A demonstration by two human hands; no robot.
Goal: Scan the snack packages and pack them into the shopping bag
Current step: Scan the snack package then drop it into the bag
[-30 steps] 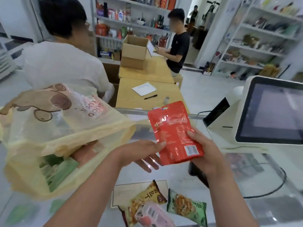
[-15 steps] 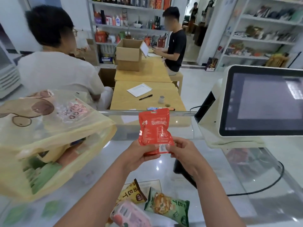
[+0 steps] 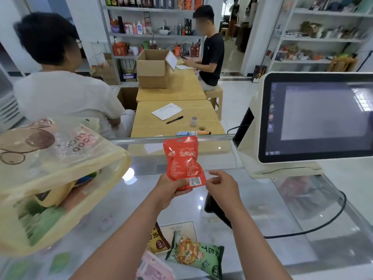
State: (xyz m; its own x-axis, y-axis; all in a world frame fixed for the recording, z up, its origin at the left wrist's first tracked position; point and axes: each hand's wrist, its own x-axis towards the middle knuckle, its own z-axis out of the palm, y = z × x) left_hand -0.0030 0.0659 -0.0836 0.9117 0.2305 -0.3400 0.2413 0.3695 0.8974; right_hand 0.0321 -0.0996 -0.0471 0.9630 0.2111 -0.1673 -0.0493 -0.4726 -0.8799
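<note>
Item: glossy red foil snack pouch [image 3: 184,161], held upright above the glass checkout counter [image 3: 252,201], between the yellow translucent plastic shopping bag [image 3: 60,178] at left and the white point-of-sale terminal with dark screen [image 3: 314,118] at right. Long axis runs near vertical, hang-hole end up, leaning slightly left; the printed back panel faces the wearer, with the white barcode patch at the lower right corner.

Left hand [image 3: 171,190]: fingers curled round the pouch's bottom edge, carrying it.

Right hand [image 3: 220,188]: just beside the barcode corner, fingers loosely bent, holding nothing; contact with the pouch cannot be confirmed.

Purpose, as judged: barcode turned into view for scanning; the black handheld object [image 3: 218,211] lying beneath the right wrist is probably the scanner.

Awaiting scan, near counter edge: green pillow-shaped snack bag [image 3: 197,255], brown-and-yellow snack packet [image 3: 158,239], pink packet [image 3: 155,267].

Shopping bag: already holds green and other packages.
</note>
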